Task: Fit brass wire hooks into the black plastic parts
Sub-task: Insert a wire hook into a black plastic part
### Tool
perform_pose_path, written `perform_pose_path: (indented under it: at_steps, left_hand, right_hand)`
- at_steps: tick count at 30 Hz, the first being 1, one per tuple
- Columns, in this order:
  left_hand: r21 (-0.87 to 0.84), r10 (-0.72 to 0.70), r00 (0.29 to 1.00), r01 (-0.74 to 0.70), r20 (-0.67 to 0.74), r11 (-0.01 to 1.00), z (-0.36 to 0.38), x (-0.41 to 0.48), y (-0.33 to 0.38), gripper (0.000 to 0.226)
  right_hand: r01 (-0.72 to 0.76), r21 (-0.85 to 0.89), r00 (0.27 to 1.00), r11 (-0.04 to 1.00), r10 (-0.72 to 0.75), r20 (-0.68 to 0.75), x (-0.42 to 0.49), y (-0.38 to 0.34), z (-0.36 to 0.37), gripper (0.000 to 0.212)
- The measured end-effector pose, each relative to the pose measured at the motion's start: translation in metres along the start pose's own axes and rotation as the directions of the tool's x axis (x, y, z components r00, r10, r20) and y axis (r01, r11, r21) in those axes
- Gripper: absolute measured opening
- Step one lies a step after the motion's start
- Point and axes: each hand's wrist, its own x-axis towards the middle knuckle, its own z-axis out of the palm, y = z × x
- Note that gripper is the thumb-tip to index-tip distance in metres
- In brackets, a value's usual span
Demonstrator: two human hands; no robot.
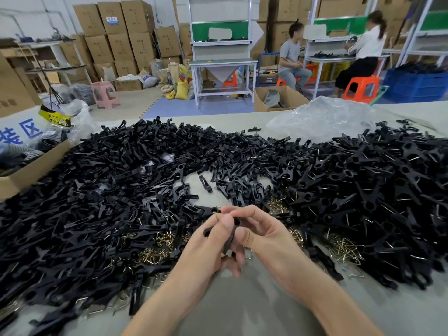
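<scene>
Pinching one black part (230, 236) between them, the left hand (211, 246) and right hand (266, 236) meet close to the near edge of the worktop (242, 299), at its middle. Both thumbs press on the part and the fingers curl behind it. It appears to stand nearly upright, with its long axis running from the fingertips down toward the palms, though the fingers hide most of it.

A wire loop (249, 253) shows just under the right fingers; whether it is gripped or already seated in the part cannot be told.

Loose brass hooks (161, 241) lie in a scatter just to the left of the left hand, and another scatter lies farther off toward the right edge, so the left hand looks nearer to fresh stock.

A heap of black parts (116, 170) covers the worktop from the left edge across to the far side. The fitting seems to be under way, not finished.
</scene>
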Motion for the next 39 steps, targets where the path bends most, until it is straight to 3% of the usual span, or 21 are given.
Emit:
perform_pose_path:
  at_steps: [4, 9, 12, 15, 19, 23, 26, 32, 39]
  left_hand:
    - [0.014, -0.078, 0.997, 0.077, 0.017, 0.997, -0.001, -0.001, -0.007, 0.073]
    - [0.016, -0.057, 0.989, 0.060, -0.134, 0.998, -0.003, -0.001, -0.011, 0.077]
    - [0.141, -0.048, 0.976, 0.079, -0.212, 0.987, -0.006, -0.003, -0.006, 0.084]
    - [0.278, -0.053, 0.980, 0.106, -0.192, 0.955, -0.009, -0.008, 0.000, 0.086]
    - [0.411, -0.007, 0.992, 0.059, -0.125, 0.910, -0.004, -0.013, 0.011, 0.085]
    - [0.411, 0.007, 0.991, 0.050, -0.135, 0.910, -0.001, -0.012, 0.018, 0.060]
    - [0.396, 0.010, 0.993, 0.039, -0.120, 0.917, -0.004, -0.011, 0.018, 0.051]
    - [0.368, -0.020, 0.994, 0.058, -0.107, 0.928, -0.005, -0.010, 0.013, 0.061]
    - [0.369, -0.028, 0.999, 0.036, -0.028, 0.929, -0.003, -0.011, 0.018, 0.042]
  right_hand:
    - [-0.014, -0.163, 1.000, 0.986, 0.009, -0.029, -0.004, 0.005, 0.005, 0.035]
    - [-0.017, -0.216, 1.000, 0.976, 0.020, 0.012, -0.005, 0.007, 0.011, 0.039]
    - [-0.006, -0.362, 1.000, 0.932, 0.009, 0.006, -0.006, 0.008, 0.013, 0.038]
    - [0.031, -0.500, 1.000, 0.865, -0.024, 0.020, -0.008, 0.008, 0.012, 0.030]
    - [-0.020, -0.392, 0.999, 0.920, 0.030, 0.020, -0.008, 0.002, 0.013, 0.033]
    - [-0.065, -0.261, 0.990, 0.963, 0.095, 0.107, -0.012, -0.008, 0.013, 0.038]
    - [-0.065, -0.256, 0.989, 0.964, 0.096, 0.112, -0.013, -0.011, 0.010, 0.037]
    - [-0.062, -0.351, 0.986, 0.934, 0.113, 0.126, -0.011, -0.008, 0.008, 0.040]
    - [-0.066, -0.343, 0.979, 0.937, 0.127, 0.159, -0.010, -0.008, 0.005, 0.038]
